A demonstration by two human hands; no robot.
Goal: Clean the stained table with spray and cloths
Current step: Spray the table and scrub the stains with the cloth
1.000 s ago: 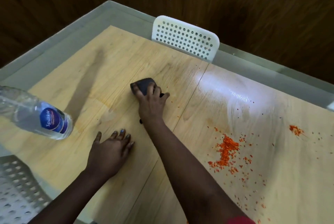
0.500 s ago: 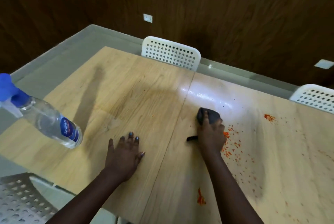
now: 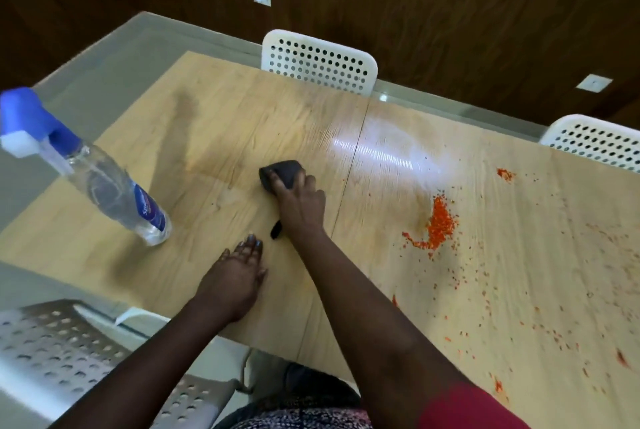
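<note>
A dark grey cloth point(image 3: 282, 174) lies on the light wooden table point(image 3: 221, 124), left of its centre seam. My right hand point(image 3: 299, 203) presses down on the cloth, fingers spread over it; a dark corner of cloth pokes out under the wrist. My left hand point(image 3: 239, 273) rests flat on the table near its front edge, fingers straight. A clear spray bottle point(image 3: 114, 193) with a blue trigger head stands at the left. Orange-red crumbs point(image 3: 440, 224) are heaped right of the seam, and finer specks are scattered towards the right.
Two white perforated chairs stand at the far side, one point(image 3: 318, 61) at the middle, one point(image 3: 595, 141) at the right. A grey perforated chair point(image 3: 69, 352) sits at the near left. A dark wood wall runs behind. A wet sheen shows near the seam.
My right hand has swept the cloth back left across the seam, away from the orange crumbs. The left hand stays flat on the table. The view has shifted.
</note>
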